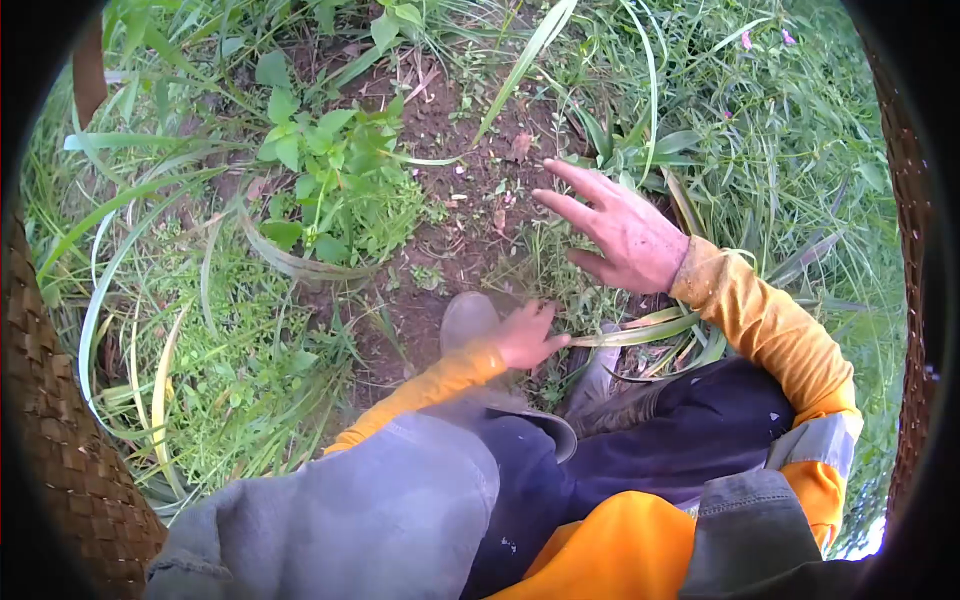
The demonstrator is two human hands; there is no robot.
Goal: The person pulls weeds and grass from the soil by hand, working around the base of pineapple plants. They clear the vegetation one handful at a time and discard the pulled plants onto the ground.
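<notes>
My right hand [635, 232] reaches in from the right over low green weeds, its fingers spread and holding nothing. Lower and nearer the middle, my left hand [525, 335] is held out above the small weeds beside a boot, fingers apart. Its fingertips are close to a long, pale green leaf blade [640, 334]; whether they touch cannot be made out. Both forearms are in orange sleeves. Brown bare soil [465, 215] with small plants lies ahead of the hands.
One boot toe [468, 318] points forward on the soil, and another muddy boot [598, 385] is to its right. A broad-leaved plant [325, 170] grows at the upper left. Tall grass stands on both sides, and woven material [60, 430] borders the view.
</notes>
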